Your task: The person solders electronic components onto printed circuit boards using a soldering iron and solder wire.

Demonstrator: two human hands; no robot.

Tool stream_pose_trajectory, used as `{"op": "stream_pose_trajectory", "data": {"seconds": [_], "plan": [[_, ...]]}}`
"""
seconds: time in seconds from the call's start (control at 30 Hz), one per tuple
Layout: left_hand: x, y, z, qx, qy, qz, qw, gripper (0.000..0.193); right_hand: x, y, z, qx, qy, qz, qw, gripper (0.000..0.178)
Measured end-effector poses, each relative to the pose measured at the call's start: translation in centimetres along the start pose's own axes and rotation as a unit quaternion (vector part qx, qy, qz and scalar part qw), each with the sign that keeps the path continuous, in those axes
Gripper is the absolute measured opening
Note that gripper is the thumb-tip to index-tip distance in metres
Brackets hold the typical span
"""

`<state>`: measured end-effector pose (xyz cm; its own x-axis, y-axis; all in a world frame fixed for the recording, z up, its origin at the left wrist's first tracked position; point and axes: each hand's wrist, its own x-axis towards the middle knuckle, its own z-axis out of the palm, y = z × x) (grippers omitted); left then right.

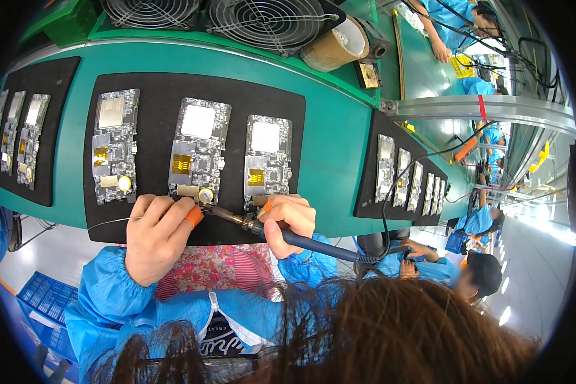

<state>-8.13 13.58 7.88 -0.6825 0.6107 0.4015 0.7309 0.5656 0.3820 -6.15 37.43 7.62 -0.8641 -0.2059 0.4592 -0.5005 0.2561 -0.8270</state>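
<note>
My right hand (291, 223) grips a soldering iron (323, 247) by its dark blue handle. The iron's metal tip meets the lower edge of the middle circuit board (201, 153), beside a round yellow part. At that same edge my left hand (155, 235), an orange cot on one finger, pinches a thin solder wire (112, 221) that trails off to the left. Fingertips hide the exact contact spot. Two similar boards, a left one (115, 150) and a right one (268, 152), flank it on a black mat (155, 137).
Behind the mat stand two fans with wire guards (265, 22) and a cardboard tube (336, 45). More boards lie on a left mat (51, 128) and a right mat (368, 192). The iron's cable (385, 217) arcs rightward. Co-workers sit along the green bench (333, 153).
</note>
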Motion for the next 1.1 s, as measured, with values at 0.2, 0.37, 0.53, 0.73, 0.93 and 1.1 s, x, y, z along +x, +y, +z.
{"op": "stream_pose_trajectory", "data": {"seconds": [0.2,0.37,0.53,0.73,0.93,1.1], "plan": [[-0.6,0.0,-1.2,-0.064,0.028,-0.062,0.996,0.023,-0.2,0.3,-0.2,0.007,0.006,-0.015,1.000,0.009],[-1.3,0.1,-1.5,-0.106,0.040,-0.160,0.981,0.024,-0.3,0.0,-0.5,0.003,0.049,-0.022,0.999,0.009],[-1.5,-0.1,-0.6,-0.101,0.022,-0.110,0.989,0.026,-0.3,0.1,-0.3,0.003,0.018,-0.006,1.000,0.008],[-1.5,0.0,0.1,-0.089,0.007,-0.102,0.991,0.025,-0.4,0.4,-0.1,0.007,0.006,0.001,1.000,0.007],[-0.8,-0.2,0.0,-0.102,0.020,-0.096,0.990,0.024,-0.1,0.2,-0.1,0.005,0.008,-0.002,1.000,0.008],[-0.8,-0.4,0.2,-0.107,-0.024,-0.104,0.988,0.024,0.0,0.1,-0.3,0.007,-0.001,0.004,1.000,0.008]]}}
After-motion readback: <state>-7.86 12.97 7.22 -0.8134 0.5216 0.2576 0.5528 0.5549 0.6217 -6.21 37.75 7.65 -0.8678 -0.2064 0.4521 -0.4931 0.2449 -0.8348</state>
